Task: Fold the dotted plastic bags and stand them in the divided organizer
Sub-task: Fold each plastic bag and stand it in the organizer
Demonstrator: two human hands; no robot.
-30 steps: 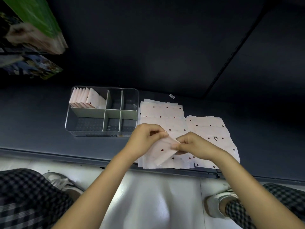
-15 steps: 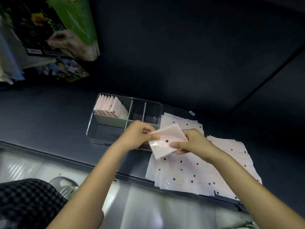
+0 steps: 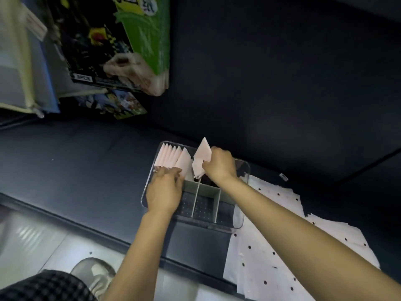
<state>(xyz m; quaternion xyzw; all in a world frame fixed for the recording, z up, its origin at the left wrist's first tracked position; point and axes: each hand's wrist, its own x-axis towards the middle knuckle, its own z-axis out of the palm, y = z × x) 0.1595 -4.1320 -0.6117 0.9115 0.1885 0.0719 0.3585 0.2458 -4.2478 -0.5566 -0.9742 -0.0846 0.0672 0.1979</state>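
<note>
The organizer (image 3: 244, 170) has clear, glossy plastic walls and matt grey-green dividers (image 3: 196, 202). The folded bags (image 3: 173, 156) and the flat dotted bags (image 3: 271, 253) are thin, pale pink plastic with a soft sheen. The dark surface (image 3: 86, 161) under them looks smooth and matt. A green package (image 3: 147, 35) is glossy printed film.

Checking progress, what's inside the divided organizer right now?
A row of folded bags stands in the far-left compartment of the organizer; near compartments look empty. The hands cover other parts.
</note>
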